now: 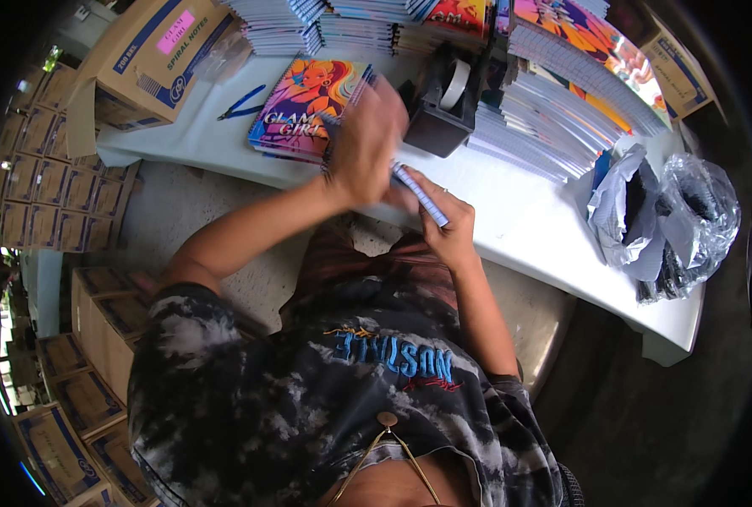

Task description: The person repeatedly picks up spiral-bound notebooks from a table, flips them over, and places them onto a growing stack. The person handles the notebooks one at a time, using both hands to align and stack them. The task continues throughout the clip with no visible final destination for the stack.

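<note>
My right hand [453, 221] grips a spiral notebook [421, 196], seen nearly edge-on just off the table's near edge. Beside it my left hand [367, 148] is raised and smeared by motion, so its fingers do not show clearly. Left of that hand lies a small pile of notebooks [295, 97] with a colourful illustrated cover on top. Blue-handled pliers [242, 103] rest on the table to the left of this pile. A black tape dispenser [433, 125] stands just beyond my right hand.
Tall stacks of notebooks [553, 110] line the white table's [545, 207] back and right. Clear plastic bags [689, 220] holding dark contents sit at the right end. An open cardboard box [143, 72] stands at the back left. More boxes [63, 186] are piled left.
</note>
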The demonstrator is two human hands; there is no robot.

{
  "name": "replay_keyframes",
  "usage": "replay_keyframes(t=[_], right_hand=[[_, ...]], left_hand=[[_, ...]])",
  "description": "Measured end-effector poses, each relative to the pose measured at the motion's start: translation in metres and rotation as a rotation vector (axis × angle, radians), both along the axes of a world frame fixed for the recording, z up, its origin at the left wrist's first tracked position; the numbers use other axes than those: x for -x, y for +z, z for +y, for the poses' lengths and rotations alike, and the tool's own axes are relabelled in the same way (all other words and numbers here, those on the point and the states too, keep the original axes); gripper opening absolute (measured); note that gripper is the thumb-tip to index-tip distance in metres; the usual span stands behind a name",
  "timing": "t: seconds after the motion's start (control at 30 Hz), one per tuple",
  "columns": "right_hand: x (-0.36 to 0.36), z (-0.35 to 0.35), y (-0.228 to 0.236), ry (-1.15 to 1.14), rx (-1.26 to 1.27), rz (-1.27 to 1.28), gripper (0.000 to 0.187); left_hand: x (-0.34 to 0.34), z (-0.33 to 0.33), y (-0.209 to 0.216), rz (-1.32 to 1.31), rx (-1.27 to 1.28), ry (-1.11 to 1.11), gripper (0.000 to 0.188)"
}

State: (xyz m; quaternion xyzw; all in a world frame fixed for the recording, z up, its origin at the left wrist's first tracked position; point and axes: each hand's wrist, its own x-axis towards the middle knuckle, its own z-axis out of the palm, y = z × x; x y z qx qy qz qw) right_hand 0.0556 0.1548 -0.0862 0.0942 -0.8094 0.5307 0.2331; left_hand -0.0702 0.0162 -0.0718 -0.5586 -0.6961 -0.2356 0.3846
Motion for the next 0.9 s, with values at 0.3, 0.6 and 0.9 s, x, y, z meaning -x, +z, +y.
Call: replay_keyframes(t=[0.3, 0.6, 0.9], right_hand=[[0.002, -0.009, -0.004, -0.012, -0.018, 0.112, 0.055], [0.004, -0.015, 0.000, -0.018, 0.025, 0.065, 0.050], [0.005, -0.020, 0.015, -0.032, -0.005, 0.149, 0.053]], left_hand=[[-0.021, 0.007, 0.005, -0.121, -0.108, -0.060, 0.092], [-0.036, 0.006, -0.023, -0.140, -0.087, -0.174, 0.094], [-0.060, -0.001, -0.030, -0.136, -0.084, -0.193, 0.085]])
